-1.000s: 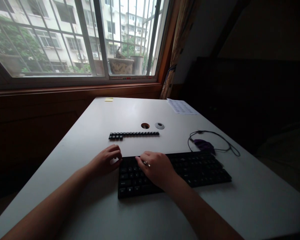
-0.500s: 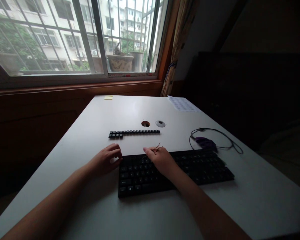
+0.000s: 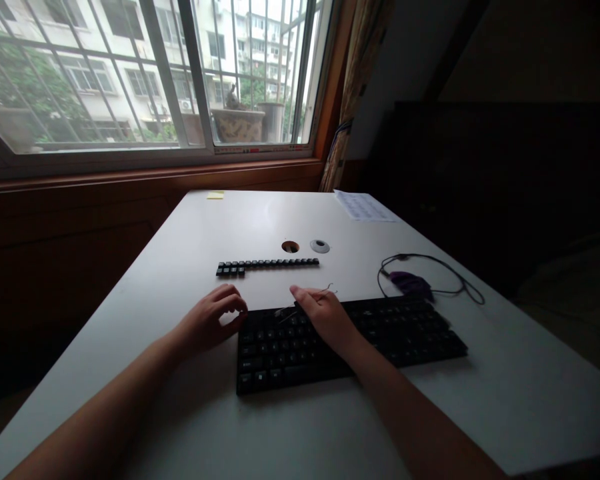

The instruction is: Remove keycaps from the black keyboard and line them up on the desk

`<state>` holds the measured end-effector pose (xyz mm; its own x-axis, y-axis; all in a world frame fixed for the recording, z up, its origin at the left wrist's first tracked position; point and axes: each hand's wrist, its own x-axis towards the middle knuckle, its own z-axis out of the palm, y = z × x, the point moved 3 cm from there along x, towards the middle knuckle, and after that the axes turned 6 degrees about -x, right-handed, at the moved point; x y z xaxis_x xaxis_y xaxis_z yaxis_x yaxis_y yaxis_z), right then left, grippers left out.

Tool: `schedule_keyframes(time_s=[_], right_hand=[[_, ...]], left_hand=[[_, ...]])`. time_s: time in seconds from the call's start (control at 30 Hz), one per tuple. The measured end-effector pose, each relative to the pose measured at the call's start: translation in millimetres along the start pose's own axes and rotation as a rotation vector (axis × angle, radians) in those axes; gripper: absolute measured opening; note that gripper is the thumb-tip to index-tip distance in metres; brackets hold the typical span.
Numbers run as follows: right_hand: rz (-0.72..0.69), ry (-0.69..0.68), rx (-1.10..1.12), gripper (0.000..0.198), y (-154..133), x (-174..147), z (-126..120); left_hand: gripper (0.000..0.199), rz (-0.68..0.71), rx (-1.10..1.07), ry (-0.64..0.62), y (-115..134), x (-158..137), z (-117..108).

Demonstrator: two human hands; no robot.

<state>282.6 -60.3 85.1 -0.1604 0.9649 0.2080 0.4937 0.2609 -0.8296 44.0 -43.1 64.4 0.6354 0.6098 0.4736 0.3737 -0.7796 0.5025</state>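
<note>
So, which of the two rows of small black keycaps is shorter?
The near row of four keycaps, closer to the black keyboard; the far row is longer.

A black keyboard (image 3: 325,343) lies on the white counter (image 3: 280,433). Toward the counter's far edge, loose black keycaps (image 3: 267,263) form one long row and a short one. A thin wire tool (image 3: 286,317) slants over the keyboard's upper left part.

The desk (image 3: 260,227) has a smooth top with a soft gloss. The keyboard (image 3: 405,333) and loose keys (image 3: 267,264) look like dark plastic; the wire (image 3: 286,313) looks like thin metal. Matt paper sheets (image 3: 365,207) lie by the far right corner, a paper note (image 3: 215,195) by the far left.
</note>
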Motion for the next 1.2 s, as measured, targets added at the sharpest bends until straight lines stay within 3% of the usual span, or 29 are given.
schedule_keyframes(time_s=[0.3, 0.6, 0.93, 1.2], right_hand=[[0.047, -0.076, 0.132, 0.051, -12.7, -8.0, 16.5], [0.103, -0.152, 0.259, 0.052, -8.2, -8.2, 24.8], [-0.012, -0.199, 0.217, 0.047, -17.0, -11.7, 24.2], [-0.009, -0.190, 0.294, 0.046, -15.2, -12.5, 21.3]], left_hand=[[0.037, 0.044, -0.104, 0.071, 18.8, 1.0, -0.8], [0.026, 0.083, -0.133, 0.121, 23.6, 2.5, -2.4], [0.018, 0.071, -0.186, 0.146, 24.9, 5.8, -5.4], [0.018, -0.019, -0.294, 0.234, 8.1, 1.2, -8.2]])
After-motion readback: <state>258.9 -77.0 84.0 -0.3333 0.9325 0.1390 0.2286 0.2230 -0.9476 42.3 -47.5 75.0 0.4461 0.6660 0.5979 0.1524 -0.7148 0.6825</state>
